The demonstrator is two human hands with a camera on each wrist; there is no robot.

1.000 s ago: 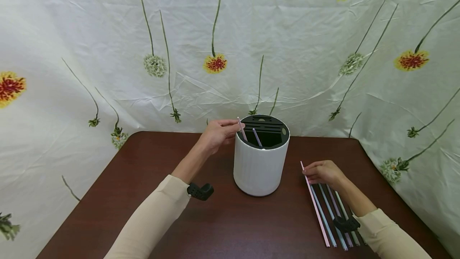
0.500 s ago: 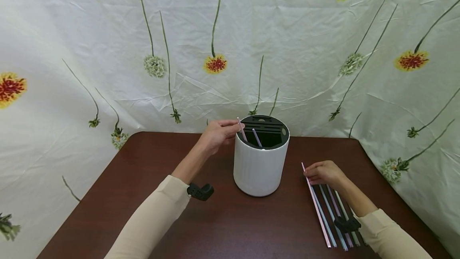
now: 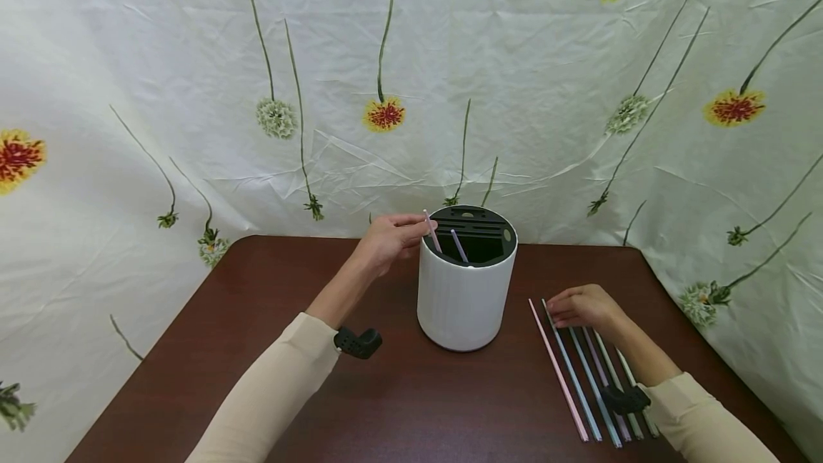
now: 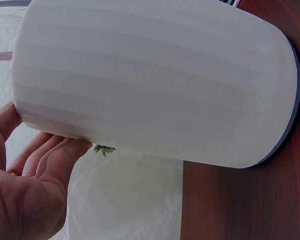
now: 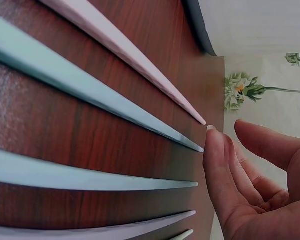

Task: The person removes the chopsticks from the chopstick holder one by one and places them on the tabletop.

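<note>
My left hand (image 3: 388,238) holds the left rim of a white cylindrical utensil holder (image 3: 466,306), thumb at the rim and fingers against the outer wall in the left wrist view. A pink chopstick (image 3: 434,234) and a purple chopstick (image 3: 459,245) stick up from the holder's black slotted top. Above the tips of the laid-out chopsticks is my right hand (image 3: 581,306), its thumb apart from the fingers and nothing between them. In the right wrist view its fingertips are right by the tips of a pink chopstick (image 5: 135,57) and a light blue chopstick (image 5: 90,90).
More chopsticks, among them a second blue one (image 5: 90,177) and a purple one (image 5: 115,232), lie side by side on the dark brown table (image 3: 411,406). A white flowered cloth (image 3: 546,56) hangs behind the table.
The right hand has let go of the outermost pink chopstick, which now lies a little further left on the table, and has shifted slightly toward the blue one. The left hand has not moved.
</note>
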